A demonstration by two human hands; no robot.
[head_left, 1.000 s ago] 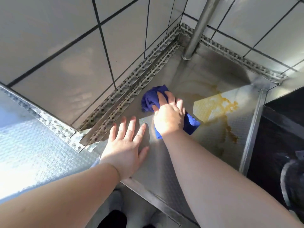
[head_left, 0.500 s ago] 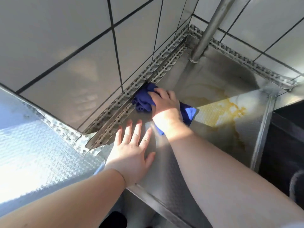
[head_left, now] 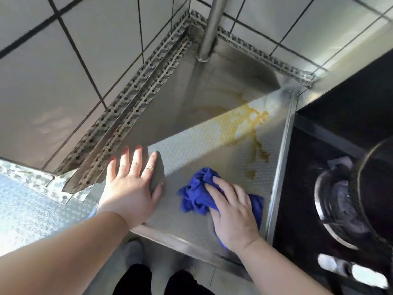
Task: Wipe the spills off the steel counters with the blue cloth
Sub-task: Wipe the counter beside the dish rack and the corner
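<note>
The right hand (head_left: pixel 232 211) has dragged the blue cloth (head_left: pixel 200 195) back to the counter's front edge.

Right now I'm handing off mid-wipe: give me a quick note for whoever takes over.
Left hand: flat, fingers spread, resting on the steel counter.
Right hand: pressing the bunched blue cloth onto the counter near its front edge.
Done: no stain shows on the near-left area around the hands.
Left: the yellow-brown spill toward the back right, short of the pipe, is unwiped; the cloth sits clear of it.
</note>
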